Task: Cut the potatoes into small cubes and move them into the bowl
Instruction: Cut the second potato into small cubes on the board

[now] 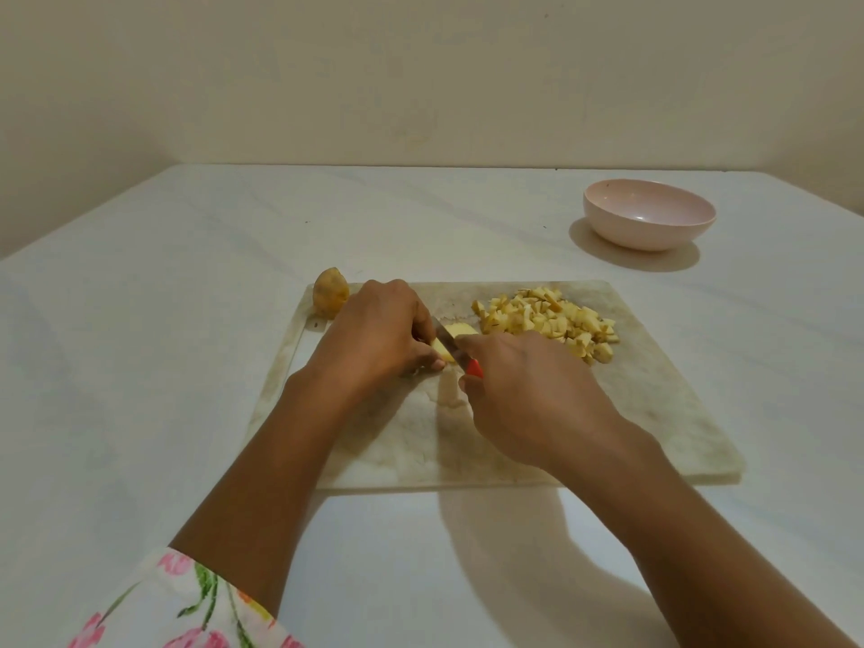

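Note:
On a pale marbled cutting board [654, 404] my left hand [374, 334] holds down a pale yellow potato piece [456, 330], fingers curled over it. My right hand [528, 395] grips a knife with a red handle [473, 368]; its blade [446, 339] runs across the potato piece between the two hands. A heap of small potato cubes [547, 322] lies at the board's far right. A potato chunk with skin [330, 292] sits at the board's far left corner. A pink bowl [649, 220] stands far right on the table, with nothing visible inside.
The white table [163, 320] stretches left and in front of the board. A beige wall rises behind the table's far edge. A floral sleeve [187, 605] covers my left upper arm at the lower left.

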